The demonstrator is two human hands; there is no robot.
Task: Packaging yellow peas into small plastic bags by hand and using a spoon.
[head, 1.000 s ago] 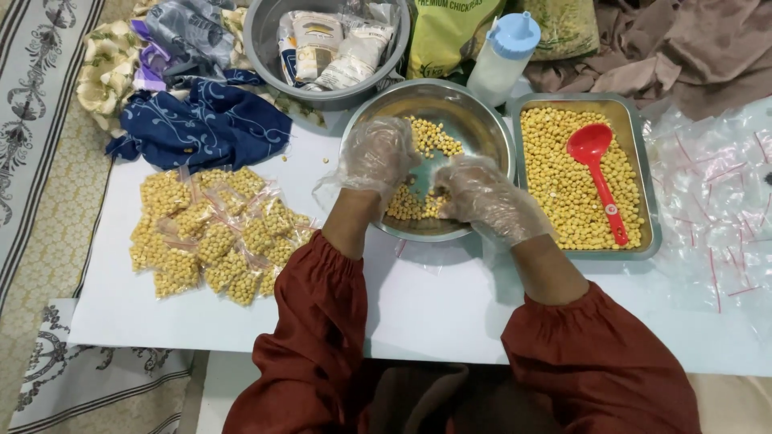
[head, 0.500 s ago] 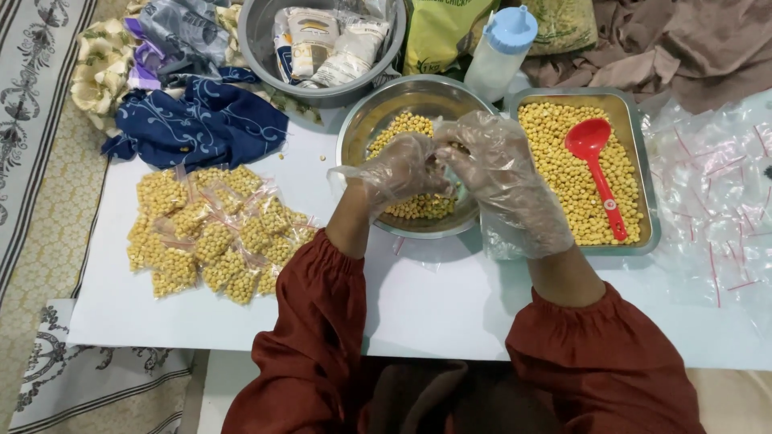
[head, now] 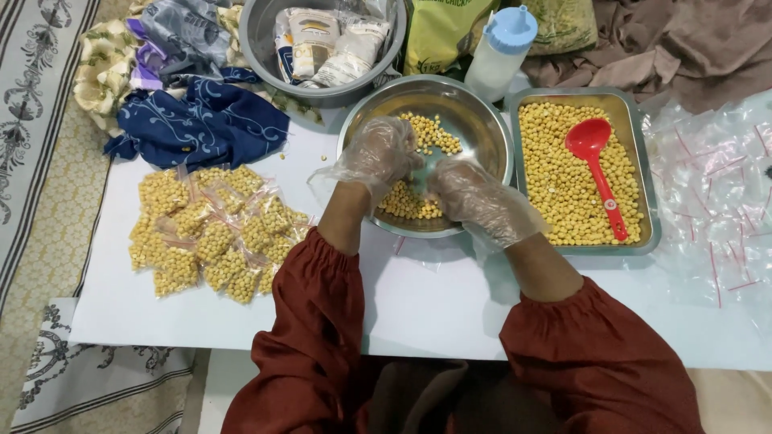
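Head view: gloved left hand [head: 384, 154] and right hand [head: 469, 195] curl over chickpeas [head: 410, 201].

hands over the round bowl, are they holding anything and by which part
Cannot be told: left hand and right hand meet over the round bowl of chickpeas, hiding anything between them.

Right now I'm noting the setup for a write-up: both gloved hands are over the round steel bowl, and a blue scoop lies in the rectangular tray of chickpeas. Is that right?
Not quite: the scoop is red, not blue. The head view shows it lying in the rectangular tray of chickpeas. The rest holds: the left hand and right hand, both gloved, are over the round steel bowl.
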